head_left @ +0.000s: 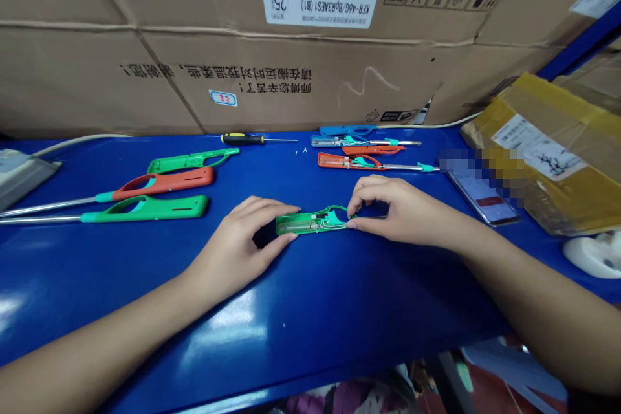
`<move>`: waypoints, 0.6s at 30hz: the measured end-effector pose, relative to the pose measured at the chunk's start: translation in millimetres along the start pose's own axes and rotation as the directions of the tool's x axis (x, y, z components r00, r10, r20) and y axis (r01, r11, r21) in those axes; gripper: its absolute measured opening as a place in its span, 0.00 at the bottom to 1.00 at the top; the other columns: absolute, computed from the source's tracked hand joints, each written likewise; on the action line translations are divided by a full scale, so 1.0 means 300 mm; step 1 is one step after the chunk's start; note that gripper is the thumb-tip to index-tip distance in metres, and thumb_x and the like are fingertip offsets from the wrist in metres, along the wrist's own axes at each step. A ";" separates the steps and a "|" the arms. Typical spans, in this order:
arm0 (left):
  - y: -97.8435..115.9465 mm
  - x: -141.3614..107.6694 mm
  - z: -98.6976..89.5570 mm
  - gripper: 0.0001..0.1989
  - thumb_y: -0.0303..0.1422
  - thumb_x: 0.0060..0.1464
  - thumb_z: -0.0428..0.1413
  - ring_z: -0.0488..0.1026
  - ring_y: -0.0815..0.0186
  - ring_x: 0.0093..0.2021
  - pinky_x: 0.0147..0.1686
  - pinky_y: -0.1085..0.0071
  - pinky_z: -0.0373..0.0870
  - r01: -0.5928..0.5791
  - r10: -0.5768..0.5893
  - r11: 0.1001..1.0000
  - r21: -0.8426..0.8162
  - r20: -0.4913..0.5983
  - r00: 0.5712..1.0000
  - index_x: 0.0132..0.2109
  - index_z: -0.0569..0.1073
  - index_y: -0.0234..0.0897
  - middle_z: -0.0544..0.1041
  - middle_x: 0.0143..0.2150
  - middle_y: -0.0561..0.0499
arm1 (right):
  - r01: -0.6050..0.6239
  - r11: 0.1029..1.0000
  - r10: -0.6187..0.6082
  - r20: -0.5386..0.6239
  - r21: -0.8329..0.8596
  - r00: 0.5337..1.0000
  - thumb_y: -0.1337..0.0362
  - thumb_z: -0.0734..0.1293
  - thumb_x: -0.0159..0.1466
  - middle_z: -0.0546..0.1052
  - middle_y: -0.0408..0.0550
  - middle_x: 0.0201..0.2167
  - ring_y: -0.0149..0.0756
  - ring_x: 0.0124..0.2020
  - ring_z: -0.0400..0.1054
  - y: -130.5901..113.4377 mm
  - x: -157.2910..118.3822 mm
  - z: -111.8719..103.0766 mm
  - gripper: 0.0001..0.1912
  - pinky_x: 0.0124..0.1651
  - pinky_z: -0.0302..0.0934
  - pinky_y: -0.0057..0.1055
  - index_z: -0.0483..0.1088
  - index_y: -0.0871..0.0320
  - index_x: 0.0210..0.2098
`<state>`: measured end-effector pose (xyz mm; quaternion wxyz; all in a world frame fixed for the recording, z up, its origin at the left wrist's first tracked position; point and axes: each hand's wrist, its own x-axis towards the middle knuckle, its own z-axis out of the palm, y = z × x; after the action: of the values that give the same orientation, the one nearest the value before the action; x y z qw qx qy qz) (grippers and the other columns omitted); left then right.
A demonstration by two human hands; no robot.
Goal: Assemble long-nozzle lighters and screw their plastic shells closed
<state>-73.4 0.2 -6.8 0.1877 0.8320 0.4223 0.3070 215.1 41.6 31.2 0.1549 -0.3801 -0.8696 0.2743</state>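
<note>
An opened green gas lighter [305, 223] lies on the blue table, its inner parts, white wires and light-green trigger exposed. My left hand [245, 236] grips its left end between thumb and fingers. At the trigger loop, my right hand [405, 212] pinches the lighter's right part; its fingers hide what exactly lies between them. Behind are an opened blue lighter [334, 141] and an opened orange lighter [332, 160], both with metal tubes. To the left lie a green half shell [182, 161], a whole orange lighter [165, 182] and a whole green lighter [162, 209].
A black-and-yellow screwdriver [242, 140] lies near the large cardboard box [145, 100] that walls off the back. On the right are a phone [499, 210], a taped parcel [582, 110] and a white object [594, 255]. A grey-white box [22, 174] stands at far left.
</note>
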 end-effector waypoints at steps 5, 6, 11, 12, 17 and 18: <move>-0.004 0.002 0.004 0.15 0.35 0.62 0.61 0.74 0.59 0.51 0.53 0.59 0.73 0.003 -0.003 1.000 0.002 0.015 1.000 0.55 0.76 0.41 0.80 0.51 0.48 | 0.025 0.990 -0.032 -0.050 -0.141 0.998 0.59 0.73 0.64 0.77 0.46 0.35 0.38 0.40 0.70 -0.009 0.006 0.032 0.07 0.45 0.59 0.36 0.75 0.56 0.33; -0.005 0.002 0.004 0.15 0.35 0.62 0.61 0.74 0.59 0.51 0.53 0.59 0.72 0.005 -0.005 1.000 0.001 0.016 1.000 0.55 0.76 0.41 0.80 0.51 0.48 | 0.035 0.983 -0.042 -0.036 -0.180 0.998 0.59 0.73 0.64 0.77 0.46 0.35 0.39 0.41 0.70 -0.010 0.004 0.035 0.07 0.46 0.58 0.37 0.76 0.56 0.34; 0.006 0.003 -0.001 0.15 0.33 0.62 0.60 0.74 0.59 0.52 0.52 0.60 0.72 -0.008 0.007 1.000 0.019 0.009 1.000 0.55 0.75 0.41 0.80 0.51 0.48 | 0.105 0.963 -0.094 0.058 -0.247 0.994 0.61 0.71 0.66 0.78 0.47 0.40 0.40 0.44 0.69 -0.020 -0.012 0.019 0.05 0.51 0.55 0.41 0.77 0.55 0.38; 0.013 0.004 -0.002 0.16 0.32 0.62 0.60 0.74 0.58 0.52 0.53 0.60 0.72 -0.018 0.017 0.999 0.032 0.011 1.000 0.56 0.75 0.41 0.79 0.51 0.47 | 0.110 0.963 -0.096 0.067 -0.248 0.993 0.63 0.71 0.66 0.78 0.47 0.41 0.40 0.44 0.69 -0.021 -0.014 0.015 0.04 0.51 0.55 0.41 0.77 0.55 0.39; 0.054 0.031 0.000 0.16 0.32 0.62 0.58 0.73 0.56 0.56 0.54 0.57 0.69 -0.076 0.071 0.991 0.109 0.048 0.996 0.57 0.74 0.43 0.77 0.56 0.46 | 0.112 0.964 -0.096 0.080 -0.239 0.992 0.64 0.67 0.68 0.78 0.48 0.40 0.41 0.44 0.69 -0.019 -0.017 0.008 0.06 0.50 0.55 0.40 0.78 0.54 0.40; 0.061 0.042 0.003 0.15 0.32 0.63 0.58 0.73 0.56 0.55 0.54 0.58 0.69 -0.094 0.087 0.988 0.120 0.060 0.994 0.56 0.75 0.43 0.78 0.55 0.47 | 0.114 0.965 -0.097 0.079 -0.236 0.992 0.64 0.67 0.69 0.78 0.48 0.40 0.41 0.44 0.69 -0.018 -0.016 0.009 0.06 0.50 0.55 0.40 0.78 0.54 0.39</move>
<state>-56.2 0.0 7.6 0.1335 0.8683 0.3970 0.2657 213.9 33.9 32.1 0.0931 -0.3399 -0.9201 0.1709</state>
